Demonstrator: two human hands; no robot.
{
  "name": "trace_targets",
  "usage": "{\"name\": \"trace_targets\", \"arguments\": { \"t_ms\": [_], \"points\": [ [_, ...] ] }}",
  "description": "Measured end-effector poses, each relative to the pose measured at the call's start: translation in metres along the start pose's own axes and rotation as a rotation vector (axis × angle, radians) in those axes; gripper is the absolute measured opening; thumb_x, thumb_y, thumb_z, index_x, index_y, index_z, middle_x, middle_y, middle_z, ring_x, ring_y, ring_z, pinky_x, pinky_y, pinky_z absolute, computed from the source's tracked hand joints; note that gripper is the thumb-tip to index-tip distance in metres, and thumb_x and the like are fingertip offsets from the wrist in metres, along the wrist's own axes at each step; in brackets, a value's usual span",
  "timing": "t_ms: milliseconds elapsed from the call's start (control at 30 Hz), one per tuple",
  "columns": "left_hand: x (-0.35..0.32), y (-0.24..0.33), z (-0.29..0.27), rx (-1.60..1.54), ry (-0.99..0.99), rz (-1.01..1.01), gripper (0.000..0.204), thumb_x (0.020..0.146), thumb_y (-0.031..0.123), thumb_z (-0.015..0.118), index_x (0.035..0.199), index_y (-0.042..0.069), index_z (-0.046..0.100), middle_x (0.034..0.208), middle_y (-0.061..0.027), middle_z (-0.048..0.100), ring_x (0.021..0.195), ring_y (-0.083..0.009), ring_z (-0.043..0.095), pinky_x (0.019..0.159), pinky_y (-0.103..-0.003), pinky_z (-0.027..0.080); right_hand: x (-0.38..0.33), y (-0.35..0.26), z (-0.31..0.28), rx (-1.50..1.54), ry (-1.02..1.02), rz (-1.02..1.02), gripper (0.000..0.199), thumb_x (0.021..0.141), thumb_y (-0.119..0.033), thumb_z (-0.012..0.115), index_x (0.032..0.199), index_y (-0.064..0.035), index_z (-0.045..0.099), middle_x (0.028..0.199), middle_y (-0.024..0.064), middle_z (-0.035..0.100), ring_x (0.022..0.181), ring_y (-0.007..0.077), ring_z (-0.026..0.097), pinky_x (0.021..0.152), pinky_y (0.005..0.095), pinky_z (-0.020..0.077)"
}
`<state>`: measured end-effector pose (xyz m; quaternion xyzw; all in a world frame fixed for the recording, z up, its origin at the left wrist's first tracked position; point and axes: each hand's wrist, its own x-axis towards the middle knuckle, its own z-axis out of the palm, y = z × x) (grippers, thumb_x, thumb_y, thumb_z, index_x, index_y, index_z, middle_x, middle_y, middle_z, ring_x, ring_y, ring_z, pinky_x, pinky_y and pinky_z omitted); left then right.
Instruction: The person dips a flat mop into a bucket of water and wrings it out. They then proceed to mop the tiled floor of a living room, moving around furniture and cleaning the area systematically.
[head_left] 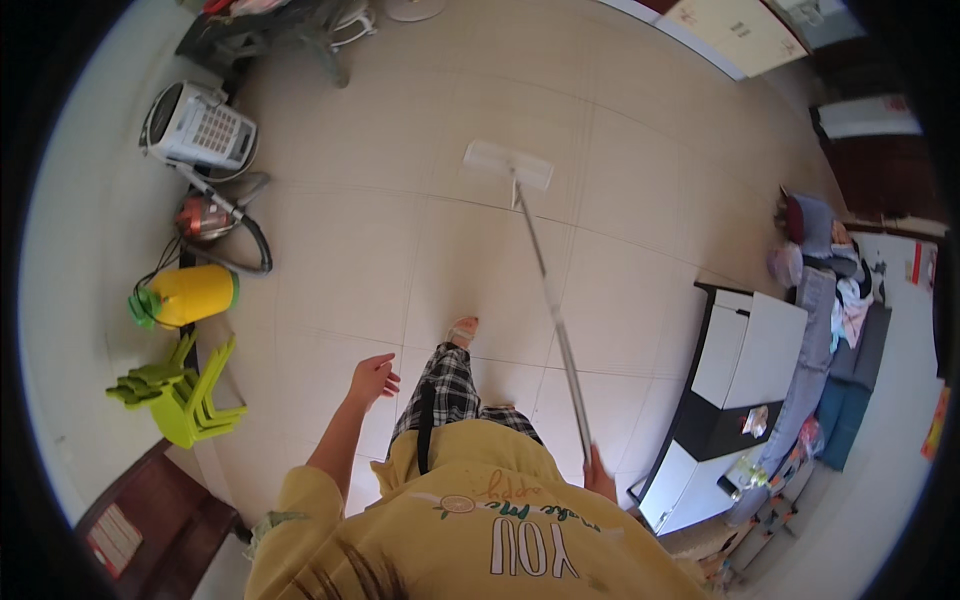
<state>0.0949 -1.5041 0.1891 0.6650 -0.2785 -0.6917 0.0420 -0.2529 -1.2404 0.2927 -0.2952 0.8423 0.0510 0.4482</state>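
A flat mop [562, 345] with a long silver handle slants from my right side out to the floor ahead. Its pale rectangular head [490, 158] lies flat on the tiles. My right hand [598, 476] is closed round the upper end of the handle, beside my hip. Away from the mop, my left hand [375, 380] hangs in the air at my left, holding nothing, its fingers slightly bent and apart.
Along the left wall stand a white appliance [205, 127], a red vacuum cleaner [205, 217], a yellow sprayer [197, 294] and a green plastic chair [190, 400]. A black-and-white coffee table [735, 425] and a grey sofa [815, 310] are at the right. Beige tiles [340, 245] cover the floor.
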Motion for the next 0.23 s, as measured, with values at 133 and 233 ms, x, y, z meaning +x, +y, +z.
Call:
{"name": "trace_targets", "arguments": {
  "t_ms": [133,233],
  "points": [
    [-0.028,-0.04,-0.038,-0.085,0.17,-0.052,0.033,0.08,0.014,0.038,0.11,0.003,0.043,0.068,-0.0111,0.055,0.049,-0.0155,0.053,0.042,-0.025,0.044,0.19,-0.086,-0.027,0.189,0.201,-0.348,0.04,0.083,-0.022,0.035,0.123,-0.0199,0.027,0.049,0.0037,0.041,0.035,0.0111,0.04,0.032,0.0262,0.0356],
    [-0.058,-0.076,-0.068,-0.091,0.341,-0.143,0.033,0.079,0.015,0.038,0.11,0.005,0.043,0.068,-0.0115,0.056,0.049,-0.017,0.054,0.043,-0.026,0.045,0.268,-0.236,-0.086,0.219,0.039,-0.26,0.045,0.082,-0.024,0.039,0.123,-0.0159,0.024,0.055,0.0077,0.051,0.044,0.0189,0.052,0.044,0.0327,0.0458]
  ]
}}
